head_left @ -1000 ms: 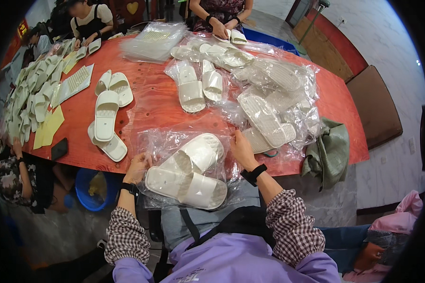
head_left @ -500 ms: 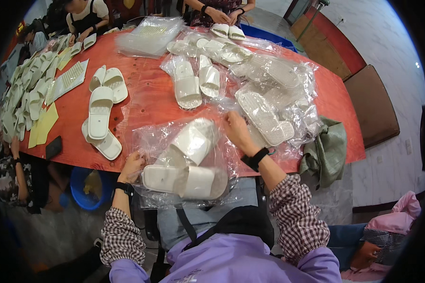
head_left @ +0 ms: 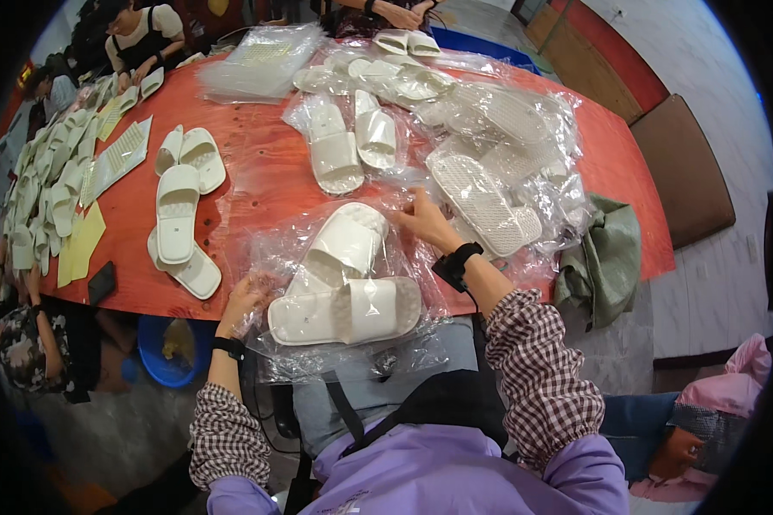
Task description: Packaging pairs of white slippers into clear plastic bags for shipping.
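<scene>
Bagging is underway: both hands, left hand [head_left: 242, 300] and right hand [head_left: 425, 221], grip the clear bag [head_left: 335, 283] holding white slippers [head_left: 345, 311] at the red surface [head_left: 258, 172] edge, its mouth seemingly needing closing next

a red-orange tabletop [head_left: 258, 180] with a curved edge fills the middle. a pale marbled floor [head_left: 730, 112] lies to the right, with a brown chair [head_left: 687, 172] on it. a blue tub [head_left: 167, 356] sits beneath. light is bright and even.
</scene>
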Motion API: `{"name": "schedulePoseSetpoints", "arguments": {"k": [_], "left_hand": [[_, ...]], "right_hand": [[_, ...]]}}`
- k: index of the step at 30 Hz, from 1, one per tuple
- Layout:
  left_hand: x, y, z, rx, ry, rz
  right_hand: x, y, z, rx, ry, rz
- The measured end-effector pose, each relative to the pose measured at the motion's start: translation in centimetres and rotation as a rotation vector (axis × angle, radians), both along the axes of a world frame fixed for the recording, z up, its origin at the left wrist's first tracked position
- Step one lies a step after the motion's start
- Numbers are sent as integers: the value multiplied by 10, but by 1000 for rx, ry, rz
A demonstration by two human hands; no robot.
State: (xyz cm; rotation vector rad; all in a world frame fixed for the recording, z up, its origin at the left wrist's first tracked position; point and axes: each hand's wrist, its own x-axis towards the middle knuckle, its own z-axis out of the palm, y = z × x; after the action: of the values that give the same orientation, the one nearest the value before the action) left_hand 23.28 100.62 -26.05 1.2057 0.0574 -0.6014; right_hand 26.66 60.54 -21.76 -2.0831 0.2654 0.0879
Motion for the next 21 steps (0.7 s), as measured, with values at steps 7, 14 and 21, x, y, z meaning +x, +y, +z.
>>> {"name": "schedulePoseSetpoints", "arguments": {"k": [7,14,21], "left_hand": [[6,-5,-5,-31,0,-24],[13,-5,15,-97,111,-33],[19,-7,6,-49,118,-44]], "right_hand": [[-14,12,10,-203,-346,118],[-61,4,15,-42,-85,-107],[-112,-6,-1,80,225,80]]}}
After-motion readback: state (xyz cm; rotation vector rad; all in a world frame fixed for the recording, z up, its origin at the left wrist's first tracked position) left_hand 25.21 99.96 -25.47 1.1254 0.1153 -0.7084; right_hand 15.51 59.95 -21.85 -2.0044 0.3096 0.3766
